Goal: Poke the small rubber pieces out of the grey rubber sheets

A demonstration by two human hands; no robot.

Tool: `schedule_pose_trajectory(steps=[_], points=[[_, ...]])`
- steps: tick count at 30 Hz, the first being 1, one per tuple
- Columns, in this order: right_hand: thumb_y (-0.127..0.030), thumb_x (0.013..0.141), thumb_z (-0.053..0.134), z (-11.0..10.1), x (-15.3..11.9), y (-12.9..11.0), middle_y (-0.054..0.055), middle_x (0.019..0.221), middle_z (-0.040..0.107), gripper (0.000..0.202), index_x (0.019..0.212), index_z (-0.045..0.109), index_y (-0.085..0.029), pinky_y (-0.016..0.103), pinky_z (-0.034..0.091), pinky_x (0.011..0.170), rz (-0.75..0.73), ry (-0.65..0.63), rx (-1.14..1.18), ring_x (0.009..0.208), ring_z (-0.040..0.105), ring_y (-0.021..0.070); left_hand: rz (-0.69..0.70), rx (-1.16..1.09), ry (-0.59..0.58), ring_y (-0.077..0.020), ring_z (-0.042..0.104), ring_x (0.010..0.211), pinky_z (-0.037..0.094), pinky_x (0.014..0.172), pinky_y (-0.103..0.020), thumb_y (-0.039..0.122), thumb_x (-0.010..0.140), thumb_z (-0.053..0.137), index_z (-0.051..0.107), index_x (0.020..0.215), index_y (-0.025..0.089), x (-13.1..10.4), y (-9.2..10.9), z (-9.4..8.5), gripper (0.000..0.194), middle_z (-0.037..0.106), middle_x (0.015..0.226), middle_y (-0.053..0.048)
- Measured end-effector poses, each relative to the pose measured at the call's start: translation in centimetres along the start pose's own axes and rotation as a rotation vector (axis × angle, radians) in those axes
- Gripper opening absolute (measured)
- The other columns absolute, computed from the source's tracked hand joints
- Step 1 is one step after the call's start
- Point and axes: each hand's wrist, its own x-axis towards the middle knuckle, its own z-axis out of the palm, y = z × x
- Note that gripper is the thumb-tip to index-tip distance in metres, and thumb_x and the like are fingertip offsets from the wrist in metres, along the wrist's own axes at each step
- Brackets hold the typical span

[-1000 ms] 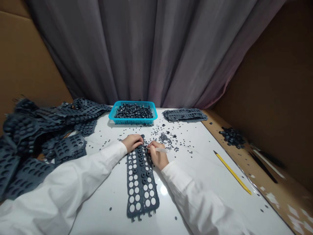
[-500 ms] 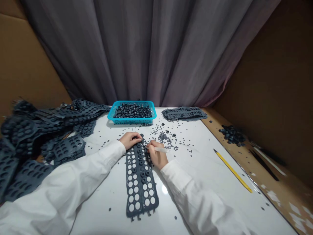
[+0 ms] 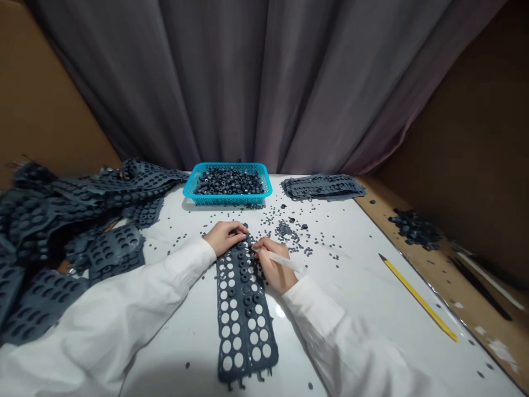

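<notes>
On white bench [image 3: 351, 342], dark perforated strip [image 3: 245, 342], long axis pointing away; left hand [image 3: 223, 238] at far end, fingers bent, grip unclear; right hand [image 3: 278, 271] about equally near, fingers closed around white stick [image 3: 287, 261].

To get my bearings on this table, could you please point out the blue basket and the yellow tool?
Blue basket [image 3: 227, 200]: head view, front rim.
Yellow tool [image 3: 419, 298]: head view, middle of its yellow length.

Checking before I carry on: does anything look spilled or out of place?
Small dark discs lie scattered over the white table, densest just beyond the right hand. Loose outside the basket, they look spilled, though possibly just scrap.
</notes>
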Motion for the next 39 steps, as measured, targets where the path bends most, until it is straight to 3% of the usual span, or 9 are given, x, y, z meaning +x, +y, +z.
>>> schedule_pose_trajectory(steps=[4,8,13,16,19,21,25,27,39], points=[[-0.014,0.080,0.038,-0.4,-0.6,-0.2,0.003,0.071,0.066,0.023,0.078,0.061,-0.018,0.025,0.046,0.064,-0.088,-0.021,-0.055,0.069,0.061,0.0165,-0.033,-0.043,0.032,-0.0135,0.060,0.069,0.046,0.065,-0.023,0.026,0.077,0.058,0.065,0.087,0.015,-0.1,0.2,0.3,0.017,0.068,0.076,-0.001],[-0.012,0.080,0.038,-0.8,-1.8,-0.8,0.005,0.076,0.065,0.024,0.087,0.060,-0.018,0.028,0.049,0.067,-0.316,-0.035,-0.100,0.072,0.061,0.0175,0.000,-0.067,0.021,-0.0126,0.059,0.066,0.045,0.061,-0.021,0.025,0.078,0.058,0.065,0.086,0.015,-0.1,0.1,0.4,0.015,0.068,0.075,-0.001],[-0.017,0.086,0.042,-0.9,-2.7,-1.1,0.008,0.098,0.067,0.028,0.111,0.054,-0.021,0.035,0.050,0.078,-0.522,-0.178,-0.070,0.088,0.061,0.0201,0.059,-0.035,-0.019,-0.0124,0.057,0.066,0.044,0.062,-0.023,0.026,0.080,0.056,0.066,0.091,0.017,-0.3,0.0,0.1,0.017,0.068,0.079,-0.001],[-0.027,0.092,0.038,-1.1,-2.7,-0.7,0.008,0.104,0.066,0.028,0.117,0.050,-0.024,0.035,0.051,0.080,-0.381,-0.072,-0.048,0.095,0.062,0.0205,0.126,-0.028,-0.040,-0.0149,0.059,0.078,0.045,0.072,-0.025,0.024,0.078,0.059,0.064,0.094,0.018,-0.6,0.0,0.0,0.018,0.066,0.085,-0.002],[-0.024,0.091,0.042,-1.3,-1.8,-0.4,0.007,0.103,0.068,0.012,0.102,0.048,-0.025,0.033,0.051,0.077,-0.101,0.058,-0.040,0.093,0.064,0.0192,0.140,0.008,-0.034,-0.0173,0.058,0.084,0.045,0.077,-0.028,0.023,0.074,0.062,0.061,0.094,0.020,-0.8,0.0,0.0,0.020,0.064,0.088,-0.002],[-0.020,0.086,0.051,-1.3,-0.6,-0.4,0.007,0.106,0.067,0.012,0.088,0.040,-0.025,0.034,0.050,0.078,-0.017,0.033,-0.041,0.095,0.064,0.0201,0.122,0.015,-0.035,-0.0187,0.057,0.086,0.046,0.078,-0.030,0.024,0.073,0.062,0.059,0.098,0.021,-0.8,0.1,0.1,0.025,0.063,0.088,-0.002],[-0.015,0.077,0.059,-0.8,2.3,-0.1,0.006,0.096,0.067,0.026,0.079,0.034,-0.024,0.036,0.049,0.077,-0.068,-0.187,-0.147,0.090,0.064,0.0225,0.096,-0.006,-0.024,-0.0201,0.056,0.090,0.045,0.081,-0.032,0.022,0.068,0.062,0.053,0.106,0.021,-1.0,0.0,0.5,0.039,0.061,0.093,-0.002],[-0.014,0.074,0.059,-0.4,3.3,0.3,0.005,0.091,0.067,0.027,0.078,0.035,-0.024,0.035,0.049,0.074,-0.101,-0.238,-0.195,0.085,0.064,0.0224,0.085,-0.021,-0.013,-0.0198,0.056,0.090,0.045,0.082,-0.032,0.021,0.067,0.063,0.051,0.107,0.021,-1.1,-0.2,0.7,0.041,0.060,0.094,-0.002],[-0.020,0.080,0.057,0.2,3.5,1.5,0.003,0.079,0.069,0.026,0.074,0.032,-0.024,0.029,0.049,0.066,-0.076,-0.107,-0.143,0.069,0.065,0.0176,0.088,-0.057,0.019,-0.0203,0.055,0.089,0.045,0.079,-0.032,0.022,0.070,0.060,0.051,0.109,0.022,-1.3,-0.3,1.0,0.040,0.059,0.096,-0.003]])
